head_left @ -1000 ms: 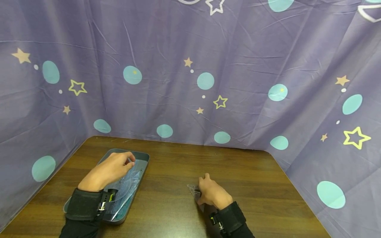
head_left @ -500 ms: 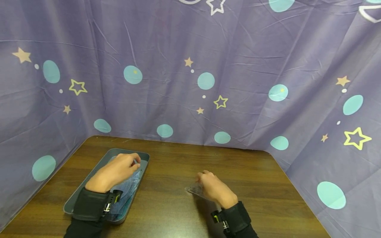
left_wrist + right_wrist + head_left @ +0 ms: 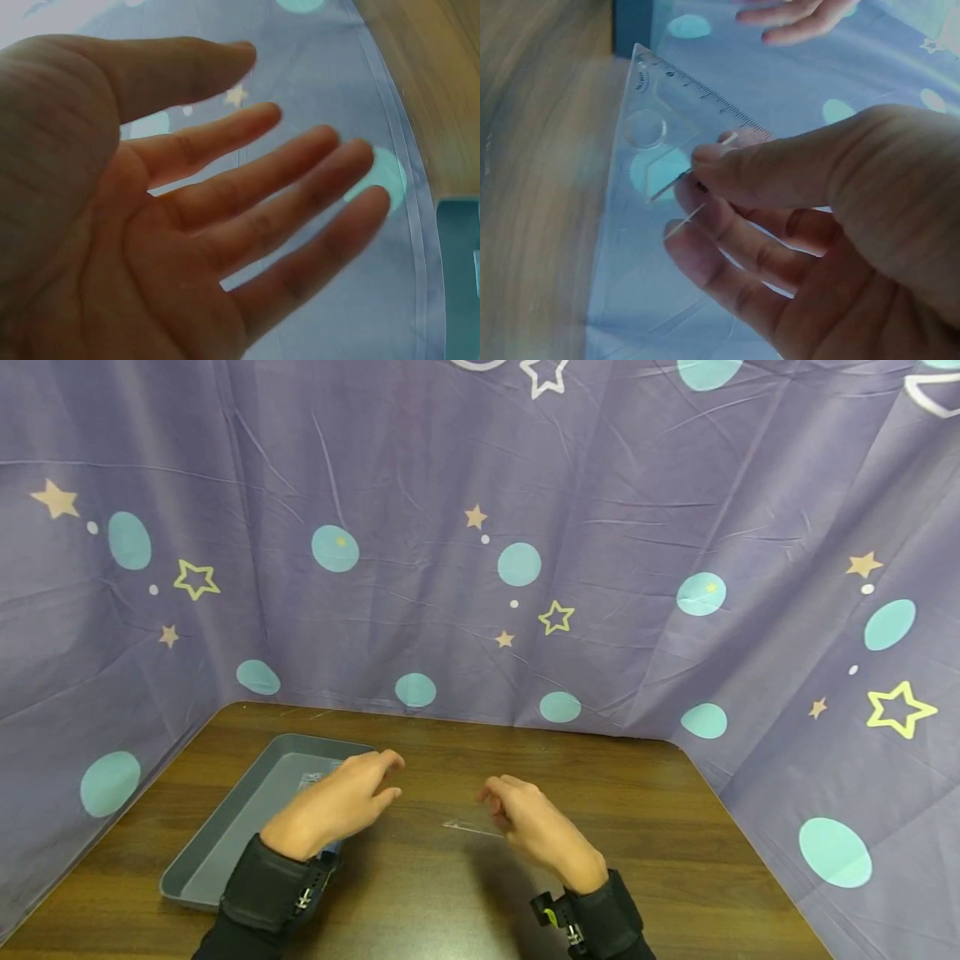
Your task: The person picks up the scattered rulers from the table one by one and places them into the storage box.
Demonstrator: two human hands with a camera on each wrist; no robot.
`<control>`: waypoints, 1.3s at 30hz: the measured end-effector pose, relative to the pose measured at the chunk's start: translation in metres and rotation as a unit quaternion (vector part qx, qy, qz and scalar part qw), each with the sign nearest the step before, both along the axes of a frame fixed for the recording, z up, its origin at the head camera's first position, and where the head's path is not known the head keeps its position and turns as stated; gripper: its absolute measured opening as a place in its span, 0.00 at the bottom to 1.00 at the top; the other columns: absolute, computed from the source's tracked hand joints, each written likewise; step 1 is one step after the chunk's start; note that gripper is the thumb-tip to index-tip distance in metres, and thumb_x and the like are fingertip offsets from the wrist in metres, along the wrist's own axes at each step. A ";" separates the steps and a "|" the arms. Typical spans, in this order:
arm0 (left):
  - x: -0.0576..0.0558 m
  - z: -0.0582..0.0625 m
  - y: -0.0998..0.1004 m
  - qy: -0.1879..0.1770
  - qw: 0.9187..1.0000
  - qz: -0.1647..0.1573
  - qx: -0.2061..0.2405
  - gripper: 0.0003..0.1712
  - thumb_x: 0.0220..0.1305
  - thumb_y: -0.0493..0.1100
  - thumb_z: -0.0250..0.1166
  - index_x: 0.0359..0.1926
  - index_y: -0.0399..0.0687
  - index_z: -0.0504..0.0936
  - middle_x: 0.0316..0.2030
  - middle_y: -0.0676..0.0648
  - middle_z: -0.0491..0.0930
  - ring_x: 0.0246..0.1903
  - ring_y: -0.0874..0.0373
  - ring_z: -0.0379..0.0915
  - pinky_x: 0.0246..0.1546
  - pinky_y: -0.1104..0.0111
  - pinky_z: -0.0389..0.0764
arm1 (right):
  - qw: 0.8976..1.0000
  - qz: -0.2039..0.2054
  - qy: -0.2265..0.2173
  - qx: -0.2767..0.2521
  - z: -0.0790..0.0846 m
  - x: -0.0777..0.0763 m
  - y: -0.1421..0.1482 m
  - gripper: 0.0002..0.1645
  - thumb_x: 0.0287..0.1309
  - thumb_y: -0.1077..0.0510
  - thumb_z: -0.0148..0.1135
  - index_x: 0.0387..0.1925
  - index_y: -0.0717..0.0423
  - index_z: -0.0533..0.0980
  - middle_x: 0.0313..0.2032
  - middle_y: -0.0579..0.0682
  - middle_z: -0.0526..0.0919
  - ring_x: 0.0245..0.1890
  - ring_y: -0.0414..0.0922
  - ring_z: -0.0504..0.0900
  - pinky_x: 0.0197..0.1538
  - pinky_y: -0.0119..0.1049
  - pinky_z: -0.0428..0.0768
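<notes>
In the head view, my right hand point(image 3: 543, 835) is raised over the table's middle. It pinches a clear plastic set square point(image 3: 697, 101) between thumb and fingers. The right wrist view shows its printed scale, a round hole and an inner cutout; in the head view the set square is nearly edge-on. My left hand point(image 3: 337, 802) is over the right side of a grey tray point(image 3: 247, 818), with its fingertips past the tray's edge. Its fingers are spread and its palm bare in the left wrist view. Clear and bluish things point(image 3: 311, 779) in the tray are mostly hidden behind it.
The tray lies at the left of the brown wooden table point(image 3: 420, 902). A purple curtain point(image 3: 420, 610) with stars and dots hangs along the table's back and sides. Both wrists wear black bands, the left one point(image 3: 266, 885) overlapping the tray's near right corner.
My left hand has moved right across the tray, its fingers opening out. My right hand has lifted the set square and tilted it until it appears nearly edge-on.
</notes>
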State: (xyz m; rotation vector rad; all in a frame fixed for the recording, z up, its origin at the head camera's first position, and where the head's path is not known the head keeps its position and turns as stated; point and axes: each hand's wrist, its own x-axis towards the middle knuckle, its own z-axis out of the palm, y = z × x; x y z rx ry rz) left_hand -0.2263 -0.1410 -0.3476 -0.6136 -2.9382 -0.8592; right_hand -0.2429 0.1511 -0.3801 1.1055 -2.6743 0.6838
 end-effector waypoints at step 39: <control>0.007 0.000 0.037 0.164 0.970 -0.160 0.077 0.06 0.73 0.30 0.68 0.45 0.44 0.85 0.32 0.51 0.87 0.29 0.73 0.73 0.30 0.75 0.80 | 0.995 -0.006 -0.009 -0.095 0.037 0.027 -0.010 0.16 0.66 0.68 0.74 0.40 0.52 0.73 0.37 0.46 0.86 0.35 0.39 0.88 0.37 0.27 0.86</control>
